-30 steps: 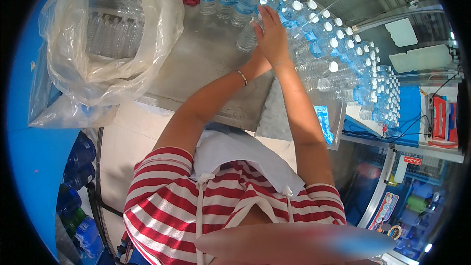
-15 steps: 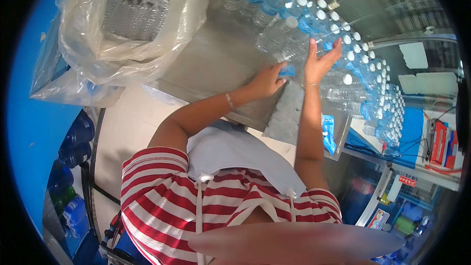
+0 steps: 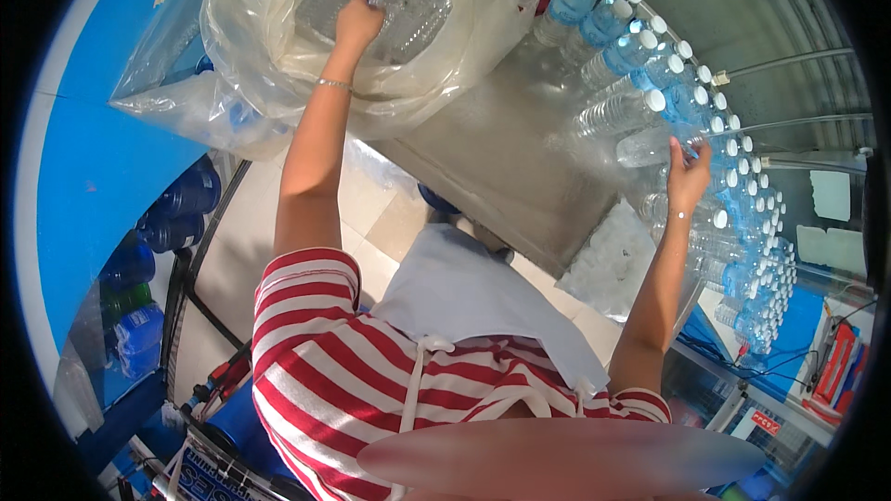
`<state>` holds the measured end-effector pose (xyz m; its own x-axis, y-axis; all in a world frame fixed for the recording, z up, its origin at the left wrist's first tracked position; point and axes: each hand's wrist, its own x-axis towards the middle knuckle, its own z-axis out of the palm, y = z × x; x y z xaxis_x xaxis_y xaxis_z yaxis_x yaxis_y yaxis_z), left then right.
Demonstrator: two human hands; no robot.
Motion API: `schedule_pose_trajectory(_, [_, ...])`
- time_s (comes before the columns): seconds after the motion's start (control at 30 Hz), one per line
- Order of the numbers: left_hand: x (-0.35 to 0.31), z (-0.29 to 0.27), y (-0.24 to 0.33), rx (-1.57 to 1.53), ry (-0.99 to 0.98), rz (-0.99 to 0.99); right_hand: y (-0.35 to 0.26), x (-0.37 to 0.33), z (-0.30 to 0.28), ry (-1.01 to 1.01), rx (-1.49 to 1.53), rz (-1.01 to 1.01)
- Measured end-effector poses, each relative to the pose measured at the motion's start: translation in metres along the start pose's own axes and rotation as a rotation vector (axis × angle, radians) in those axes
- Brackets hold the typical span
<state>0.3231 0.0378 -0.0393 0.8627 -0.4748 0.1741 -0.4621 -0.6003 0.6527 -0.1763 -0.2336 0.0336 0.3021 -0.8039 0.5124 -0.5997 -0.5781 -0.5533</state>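
My left hand (image 3: 359, 23) reaches into a large clear plastic bag (image 3: 232, 32) at the upper left. Its fingers are closed at the clear plastic bottles (image 3: 408, 19) packed inside; what they grip is hard to make out. On the right, my right hand (image 3: 687, 176) closes its thumb and fingers around the neck end of a clear plastic bottle (image 3: 645, 146) with no label showing. That bottle stands among long rows of bottles with white caps, several wearing blue labels (image 3: 631, 48). Beside it is another unlabelled capped bottle (image 3: 620, 114).
The bottles stand on a metal table (image 3: 501, 139), along a metal railing (image 3: 789, 54). A grey sheet (image 3: 608, 260) lies at the table's near right corner. Large blue water jugs (image 3: 176, 227) sit at the left. A blue surface with cables (image 3: 794, 343) is at the right.
My left hand has left the bottles on the table and moved far left into the bag. My right hand has closed on a bottle's neck. The view has shifted left.
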Motion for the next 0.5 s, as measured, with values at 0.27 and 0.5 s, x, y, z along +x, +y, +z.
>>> schedule_pose_trajectory(0.27, [0.065, 0.115, -0.066, 0.236, -0.633, -0.096, 0.012, 0.009, -0.005, 0.038, -0.048, 0.039])
schedule_pose_trajectory(0.5, [0.085, 0.125, -0.072, 0.001, -1.006, -0.283, 0.061, -0.026, 0.010, -0.342, 1.188, 1.084])
